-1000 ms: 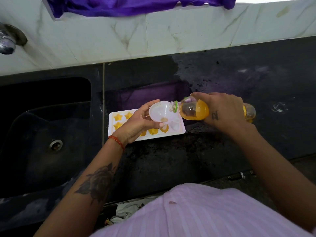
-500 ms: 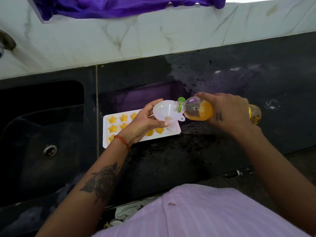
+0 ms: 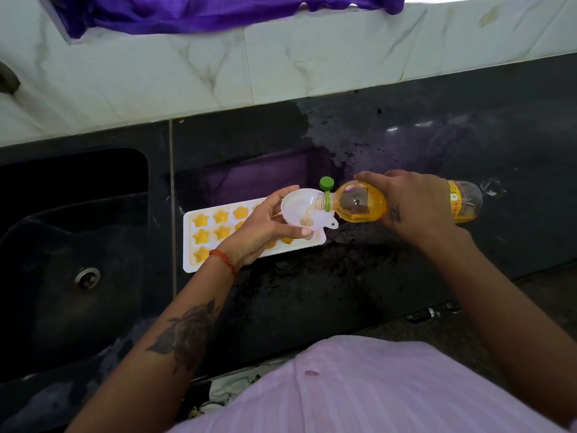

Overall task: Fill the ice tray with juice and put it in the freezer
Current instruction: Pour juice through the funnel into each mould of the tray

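Observation:
A white ice tray (image 3: 190, 242) with star-shaped cells lies on the black counter; several cells at its left hold orange juice. My left hand (image 3: 259, 229) holds a white funnel (image 3: 296, 207) over the tray's right end and covers the cells there. My right hand (image 3: 415, 204) grips a clear plastic bottle of orange juice (image 3: 362, 204), tipped on its side, with its mouth over the funnel bowl. A little juice sits in the funnel's bottom. The bottle's green cap (image 3: 326, 183) rests on the counter just behind the funnel.
A black sink (image 3: 62, 260) with a metal drain (image 3: 87, 277) lies left of the tray. A marble-tiled wall (image 3: 281, 64) rises behind the black counter (image 3: 312, 292), with purple cloth (image 3: 203, 14) hanging above. The counter right of the tray looks wet.
The view has shifted, so the tray sits further right in frame. The bottle has tipped a little more toward the funnel. The green cap now shows behind the funnel.

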Demonstrator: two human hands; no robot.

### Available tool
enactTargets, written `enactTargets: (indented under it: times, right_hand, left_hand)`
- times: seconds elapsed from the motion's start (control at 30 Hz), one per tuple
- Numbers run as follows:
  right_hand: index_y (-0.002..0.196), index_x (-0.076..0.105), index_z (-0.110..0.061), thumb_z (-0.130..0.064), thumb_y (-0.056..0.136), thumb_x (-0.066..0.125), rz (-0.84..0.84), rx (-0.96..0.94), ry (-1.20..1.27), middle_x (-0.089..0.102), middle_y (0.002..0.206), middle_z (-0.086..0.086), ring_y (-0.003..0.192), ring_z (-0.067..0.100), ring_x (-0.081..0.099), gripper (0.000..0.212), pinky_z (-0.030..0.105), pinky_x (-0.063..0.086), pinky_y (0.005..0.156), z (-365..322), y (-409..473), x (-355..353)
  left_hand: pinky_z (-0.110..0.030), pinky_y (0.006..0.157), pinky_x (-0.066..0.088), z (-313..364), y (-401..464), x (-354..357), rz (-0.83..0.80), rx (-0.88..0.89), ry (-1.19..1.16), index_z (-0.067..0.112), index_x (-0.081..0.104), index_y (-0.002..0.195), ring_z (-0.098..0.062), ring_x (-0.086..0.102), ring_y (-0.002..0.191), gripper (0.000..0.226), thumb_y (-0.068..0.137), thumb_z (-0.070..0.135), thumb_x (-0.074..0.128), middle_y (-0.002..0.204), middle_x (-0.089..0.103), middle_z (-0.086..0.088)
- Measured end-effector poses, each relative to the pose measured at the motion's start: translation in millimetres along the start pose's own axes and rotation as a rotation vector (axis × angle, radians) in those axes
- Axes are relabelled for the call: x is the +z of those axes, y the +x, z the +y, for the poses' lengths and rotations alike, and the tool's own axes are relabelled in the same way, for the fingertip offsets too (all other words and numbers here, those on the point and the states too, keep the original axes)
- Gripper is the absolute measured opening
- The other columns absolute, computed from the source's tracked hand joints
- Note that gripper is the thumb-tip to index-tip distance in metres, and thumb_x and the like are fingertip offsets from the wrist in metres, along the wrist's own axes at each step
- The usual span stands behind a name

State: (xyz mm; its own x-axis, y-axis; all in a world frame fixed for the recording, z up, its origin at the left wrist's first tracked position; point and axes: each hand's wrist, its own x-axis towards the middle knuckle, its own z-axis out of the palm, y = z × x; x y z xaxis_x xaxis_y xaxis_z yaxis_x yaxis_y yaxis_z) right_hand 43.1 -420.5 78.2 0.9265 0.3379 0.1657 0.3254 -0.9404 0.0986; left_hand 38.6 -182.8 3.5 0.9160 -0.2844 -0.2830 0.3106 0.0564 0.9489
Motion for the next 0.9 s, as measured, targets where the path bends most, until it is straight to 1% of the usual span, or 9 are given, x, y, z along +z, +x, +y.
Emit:
enactTargets:
  times: [0.07, 0.2, 0.37, 0.5, 0.57, 0.67, 0.73, 0.8, 0.9]
  right_hand:
    - [0.135, 0.041, -0.036, -0.032, 0.083, 0.065, -0.001, -0.001, 0.009, 0.066, 0.107, 0.005, 0.094, 0.030, 0.063, 0.057, 0.032, 0.036, 0.066, -0.4, 0.5, -0.3]
    - [0.134, 0.042, -0.036, -0.030, 0.083, 0.064, -0.006, 0.005, 0.015, 0.066, 0.105, 0.006, 0.092, 0.031, 0.062, 0.056, 0.031, 0.034, 0.065, -0.3, 1.6, -0.7]
    - [0.134, 0.042, -0.038, -0.033, 0.082, 0.065, -0.003, 0.028, 0.078, 0.067, 0.103, 0.004, 0.092, 0.030, 0.062, 0.057, 0.031, 0.035, 0.066, -0.3, 3.7, -2.5]
    - [0.131, 0.044, -0.042, -0.046, 0.081, 0.063, -0.032, 0.060, 0.179, 0.068, 0.100, 0.004, 0.092, 0.030, 0.062, 0.054, 0.030, 0.036, 0.068, -2.4, 5.1, -7.5]
    - [0.132, 0.044, -0.042, -0.047, 0.076, 0.066, -0.049, 0.081, 0.239, 0.068, 0.100, 0.005, 0.094, 0.031, 0.062, 0.060, 0.032, 0.040, 0.070, -2.6, 5.6, -9.5]
    - [0.133, 0.042, -0.041, -0.035, 0.063, 0.080, -0.094, 0.126, 0.320, 0.069, 0.103, 0.005, 0.099, 0.031, 0.061, 0.080, 0.033, 0.043, 0.075, -2.2, 9.8, -11.8]
    - [0.132, 0.043, -0.040, -0.032, 0.055, 0.084, -0.092, 0.145, 0.385, 0.069, 0.104, 0.005, 0.099, 0.031, 0.061, 0.088, 0.033, 0.042, 0.075, -2.2, 15.5, -13.4]
    - [0.127, 0.045, -0.039, -0.036, 0.049, 0.086, -0.064, 0.153, 0.489, 0.069, 0.102, 0.003, 0.096, 0.031, 0.061, 0.088, 0.035, 0.045, 0.076, -1.9, 23.8, -15.4]
    - [0.118, 0.048, -0.036, -0.041, 0.043, 0.087, -0.028, 0.173, 0.690, 0.066, 0.098, -0.002, 0.092, 0.026, 0.062, 0.084, 0.039, 0.051, 0.079, -4.4, 40.2, -20.0]
  left_hand:
    - [-0.042, 0.089, 0.053, 0.5, -0.4, -0.4, 0.005, 0.001, 0.009, 0.034, 0.052, 0.125, -0.007, 0.065, 0.096, 0.079, 0.062, -0.004, 0.079, 0.122, 0.057, 0.002]
    - [-0.049, 0.093, 0.050, 0.9, -1.0, -1.3, 0.008, 0.000, 0.017, 0.033, 0.051, 0.127, -0.016, 0.060, 0.106, 0.079, 0.063, -0.006, 0.078, 0.125, 0.055, -0.001]
    - [-0.050, 0.097, 0.048, 3.7, -1.0, -0.5, 0.004, -0.014, 0.001, 0.034, 0.052, 0.126, -0.017, 0.057, 0.111, 0.079, 0.064, -0.007, 0.077, 0.127, 0.053, 0.000]
    - [-0.048, 0.099, 0.047, 5.6, -2.0, -0.7, -0.010, -0.015, -0.006, 0.032, 0.051, 0.127, -0.026, 0.054, 0.119, 0.080, 0.062, -0.006, 0.078, 0.128, 0.054, -0.002]
    - [-0.044, 0.101, 0.047, 6.2, -2.2, -0.8, -0.009, -0.007, -0.021, 0.032, 0.052, 0.125, -0.025, 0.054, 0.120, 0.079, 0.059, -0.003, 0.079, 0.127, 0.055, -0.001]
    - [-0.042, 0.102, 0.046, 8.7, -1.2, -1.2, -0.008, 0.002, -0.033, 0.034, 0.053, 0.123, -0.023, 0.057, 0.117, 0.078, 0.056, 0.003, 0.078, 0.127, 0.056, -0.001]
    - [-0.042, 0.101, 0.047, 12.1, -0.3, -2.7, -0.007, 0.013, -0.033, 0.036, 0.052, 0.123, -0.021, 0.060, 0.113, 0.078, 0.057, 0.004, 0.079, 0.127, 0.056, -0.001]
    - [-0.041, 0.098, 0.049, 17.6, 0.6, -6.1, 0.004, 0.031, -0.027, 0.035, 0.049, 0.126, -0.020, 0.063, 0.111, 0.081, 0.057, 0.004, 0.079, 0.128, 0.057, -0.001]
    - [-0.039, 0.091, 0.053, 29.9, 2.6, -16.2, 0.058, 0.079, -0.053, 0.027, 0.044, 0.133, -0.021, 0.064, 0.109, 0.087, 0.058, 0.003, 0.078, 0.125, 0.060, -0.002]
